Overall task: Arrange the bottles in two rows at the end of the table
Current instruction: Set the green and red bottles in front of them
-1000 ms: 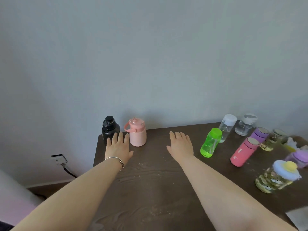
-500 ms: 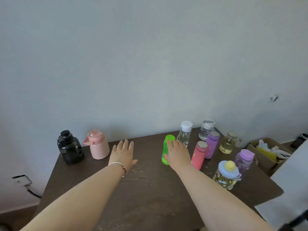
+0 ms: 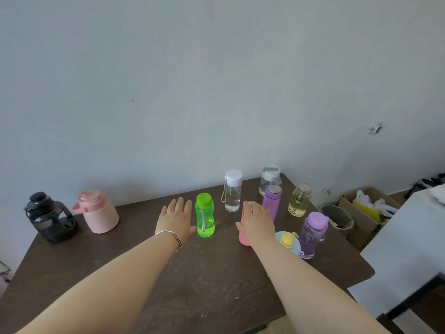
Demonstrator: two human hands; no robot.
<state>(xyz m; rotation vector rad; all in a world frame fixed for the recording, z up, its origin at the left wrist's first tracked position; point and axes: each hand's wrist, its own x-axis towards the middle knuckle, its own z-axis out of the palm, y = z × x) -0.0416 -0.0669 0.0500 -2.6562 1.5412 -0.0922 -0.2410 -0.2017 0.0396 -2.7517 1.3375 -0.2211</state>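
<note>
**Hands among upright bottles on dark wooden table**

Left hand [image 3: 176, 219] flat, fingers spread, empty, just beside translucent green plastic bottle [image 3: 205, 215]. Right hand [image 3: 257, 224] over coral-pink cylindrical flask [image 3: 242, 233], fingers loosely extended; grip impossible to tell. Behind: clear white-capped bottle [image 3: 232, 191], purple flask [image 3: 272, 198]. Far left on table [image 3: 204, 285]: black jug [image 3: 49, 216], pink jug [image 3: 97, 211].

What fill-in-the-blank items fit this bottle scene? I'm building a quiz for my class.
1. The left hand wears a ____ at the wrist.
2. The bottle standing between the two hands is ____ in colour.
3. The right hand reaches over a ____ bottle.
4. The pink jug stands beside a ____ jug at the table's left end.

Missing words: bracelet; green; pink; black
</note>
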